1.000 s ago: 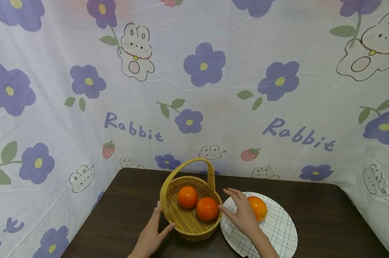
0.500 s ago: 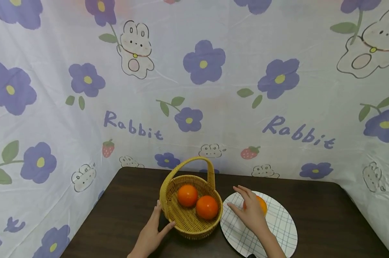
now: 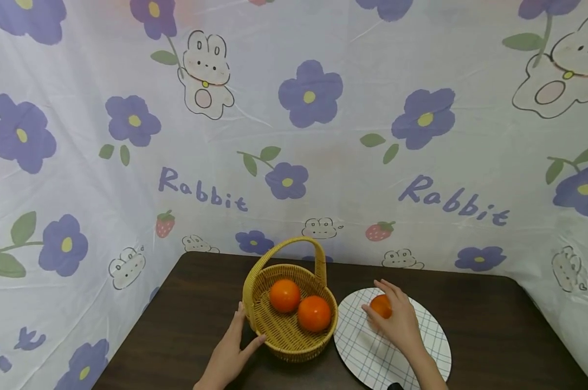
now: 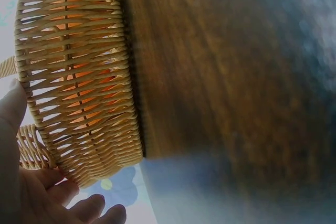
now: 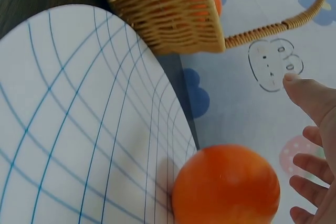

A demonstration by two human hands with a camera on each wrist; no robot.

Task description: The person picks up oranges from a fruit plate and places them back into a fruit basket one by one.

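My left hand (image 3: 230, 349) rests against the near left side of a yellow wicker basket (image 3: 298, 355), thumb at the front rim and fingers along the side. In the left wrist view, its fingertips touch the weave (image 4: 84, 77). Two round orange-red fruits (image 3: 285, 296) lie inside. My right hand (image 3: 398, 319) hovers over a white plate (image 3: 357, 346) with a blue grid, its fingers spread around a single orange (image 3: 381, 306). The right wrist view shows a gap between this orange (image 5: 226, 184) and the fingers. Part of the fruit is hidden behind the hand in the head view.
The basket's arched handle (image 3: 313, 244) rises above the rim. Everything stands on a dark wooden table (image 3: 498, 330). Behind it hangs a white cloth (image 3: 342, 157) printed with flowers and rabbits. A small black thing (image 3: 395, 386) shows at the plate's front edge.
My right hand has moved right, from beside the basket's rim to over the orange on the plate. The left hand, the basket and the two fruits in it stay in place.
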